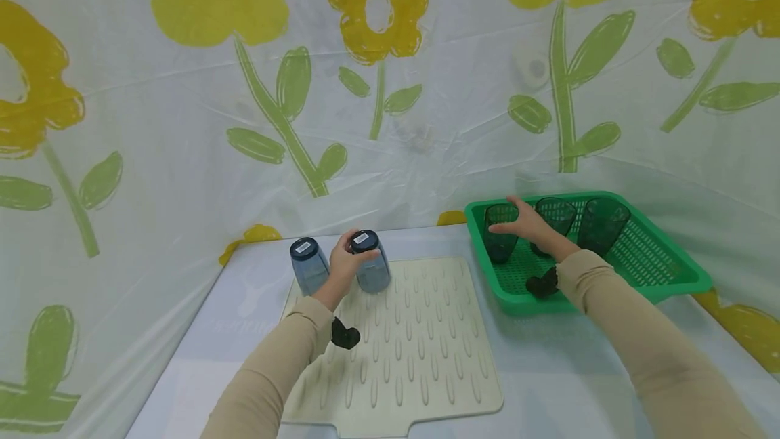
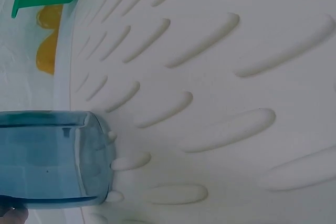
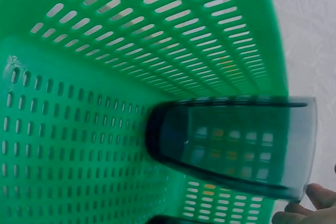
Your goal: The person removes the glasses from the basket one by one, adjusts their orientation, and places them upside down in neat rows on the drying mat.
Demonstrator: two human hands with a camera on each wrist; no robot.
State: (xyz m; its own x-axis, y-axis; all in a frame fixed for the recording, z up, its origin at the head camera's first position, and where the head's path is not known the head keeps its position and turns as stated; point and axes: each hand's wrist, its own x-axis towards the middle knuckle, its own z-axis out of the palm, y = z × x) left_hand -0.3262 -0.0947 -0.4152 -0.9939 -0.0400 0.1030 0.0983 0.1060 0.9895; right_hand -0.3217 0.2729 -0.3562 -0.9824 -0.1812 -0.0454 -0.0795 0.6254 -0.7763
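Note:
On the drying mat [image 1: 420, 337], my left hand [image 1: 346, 264] holds an upside-down blue-tinted drinking glass [image 1: 373, 276] near its upturned base. The left wrist view shows this glass [image 2: 52, 158] rim down on the ridged mat, a fingertip at its side. A second upside-down glass [image 1: 309, 269] stands left of that hand. My right hand [image 1: 536, 227] is over the green basket [image 1: 682, 283], thumb and fingers spread at the rim of an upright dark glass [image 1: 501, 249]. In the right wrist view, fingertips [image 3: 320, 196] are right at this glass's [image 3: 236, 148] rim.
Two more upright glasses, a middle one [image 1: 557, 212] and a right one [image 1: 603, 225], stand in the basket. A flower-printed cloth [image 1: 426, 154] hangs behind the white table [image 1: 548, 385]. The basket's raised walls surround the glasses.

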